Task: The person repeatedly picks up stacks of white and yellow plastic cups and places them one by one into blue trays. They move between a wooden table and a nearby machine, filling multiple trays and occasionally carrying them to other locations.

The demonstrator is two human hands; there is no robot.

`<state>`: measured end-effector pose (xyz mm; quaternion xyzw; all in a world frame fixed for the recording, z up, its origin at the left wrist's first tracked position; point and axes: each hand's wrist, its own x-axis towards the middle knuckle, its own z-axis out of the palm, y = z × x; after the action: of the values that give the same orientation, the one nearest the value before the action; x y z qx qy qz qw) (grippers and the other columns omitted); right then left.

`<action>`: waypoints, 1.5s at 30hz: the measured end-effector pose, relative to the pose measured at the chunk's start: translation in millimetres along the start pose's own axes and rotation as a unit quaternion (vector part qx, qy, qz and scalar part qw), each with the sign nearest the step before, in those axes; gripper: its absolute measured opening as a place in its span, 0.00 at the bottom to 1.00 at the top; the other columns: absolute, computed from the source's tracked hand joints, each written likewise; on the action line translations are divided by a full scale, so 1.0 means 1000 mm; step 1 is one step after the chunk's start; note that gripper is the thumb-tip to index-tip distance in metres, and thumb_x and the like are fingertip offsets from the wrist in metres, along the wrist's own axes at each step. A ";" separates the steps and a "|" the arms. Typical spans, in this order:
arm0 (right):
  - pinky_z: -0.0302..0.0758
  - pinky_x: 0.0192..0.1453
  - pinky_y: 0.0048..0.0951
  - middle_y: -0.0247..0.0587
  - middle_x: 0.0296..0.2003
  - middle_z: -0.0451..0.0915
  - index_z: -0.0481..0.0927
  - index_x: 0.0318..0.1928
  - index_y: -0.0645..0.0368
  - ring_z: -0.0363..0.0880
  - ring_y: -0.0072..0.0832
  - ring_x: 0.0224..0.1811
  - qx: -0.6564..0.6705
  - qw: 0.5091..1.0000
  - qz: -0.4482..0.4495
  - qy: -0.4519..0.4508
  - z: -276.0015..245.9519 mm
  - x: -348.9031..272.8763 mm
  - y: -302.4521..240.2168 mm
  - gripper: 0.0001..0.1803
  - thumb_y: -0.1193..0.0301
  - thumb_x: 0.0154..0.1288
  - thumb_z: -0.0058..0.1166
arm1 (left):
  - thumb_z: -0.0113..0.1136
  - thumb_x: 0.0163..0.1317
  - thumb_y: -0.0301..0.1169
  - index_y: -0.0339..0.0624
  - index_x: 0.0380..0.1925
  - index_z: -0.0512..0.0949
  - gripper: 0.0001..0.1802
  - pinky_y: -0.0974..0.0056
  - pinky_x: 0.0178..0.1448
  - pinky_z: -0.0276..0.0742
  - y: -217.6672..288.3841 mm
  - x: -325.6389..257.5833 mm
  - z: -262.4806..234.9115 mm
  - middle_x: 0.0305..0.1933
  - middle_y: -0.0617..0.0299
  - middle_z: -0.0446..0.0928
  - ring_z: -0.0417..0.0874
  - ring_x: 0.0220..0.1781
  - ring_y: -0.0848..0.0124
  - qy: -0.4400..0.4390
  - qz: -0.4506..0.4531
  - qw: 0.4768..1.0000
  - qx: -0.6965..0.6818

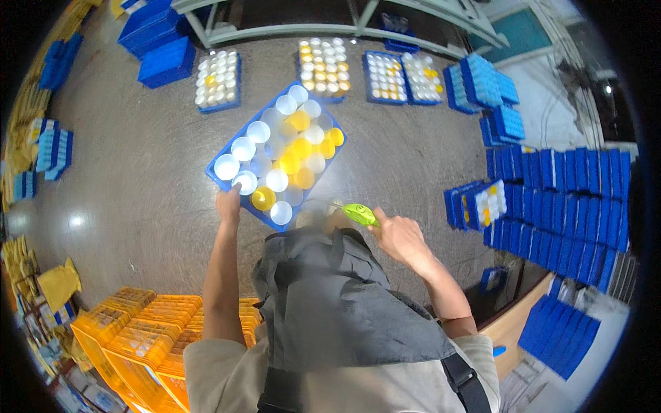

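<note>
Left hand (228, 204) grips the near-left corner of the blue tray (222, 180), held tilted above the floor (138, 199). The tray carries white and yellow cups (289, 155), some sitting loose.

Risk, as judged: a one-corner hold could let the tray tip and the cups slide off toward its far edge.

Right hand (399, 237) is closed around a green sprayer (360, 213), nozzle just beside the tray's near edge; the tray lies ahead and left of this hand.
</note>
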<state>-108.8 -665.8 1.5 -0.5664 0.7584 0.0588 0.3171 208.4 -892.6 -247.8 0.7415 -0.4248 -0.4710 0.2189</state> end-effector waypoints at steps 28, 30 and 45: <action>0.78 0.31 0.53 0.58 0.23 0.82 0.72 0.48 0.59 0.84 0.56 0.27 -0.102 0.984 -0.090 0.115 -0.298 0.469 -0.022 0.14 0.63 0.72 0.52 | 0.69 0.58 0.48 0.27 0.43 0.85 0.29 0.52 0.55 0.77 0.255 0.282 -0.070 0.42 0.41 0.86 0.87 0.48 0.55 0.143 -0.100 0.981 0.083; 0.78 0.29 0.53 0.59 0.22 0.81 0.73 0.48 0.61 0.84 0.55 0.26 -0.069 0.977 -0.112 0.169 -0.314 0.514 -0.036 0.15 0.63 0.71 0.54 | 0.68 0.61 0.43 0.28 0.44 0.85 0.25 0.55 0.53 0.77 0.276 0.309 -0.079 0.42 0.47 0.87 0.86 0.46 0.60 0.145 -0.026 0.989 -0.013; 0.79 0.34 0.57 0.61 0.26 0.83 0.74 0.49 0.56 0.84 0.59 0.30 0.008 0.982 0.125 0.138 -0.351 0.677 -0.114 0.17 0.57 0.71 0.55 | 0.60 0.67 0.35 0.34 0.60 0.73 0.24 0.65 0.37 0.83 0.525 0.698 -0.055 0.56 0.53 0.80 0.86 0.47 0.63 -0.061 -0.084 0.925 -0.366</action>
<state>-258.4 -1419.8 -61.0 -0.4669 0.8603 0.0130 0.2043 171.2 -1766.0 -199.8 0.6124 -0.1714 -0.6551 0.4081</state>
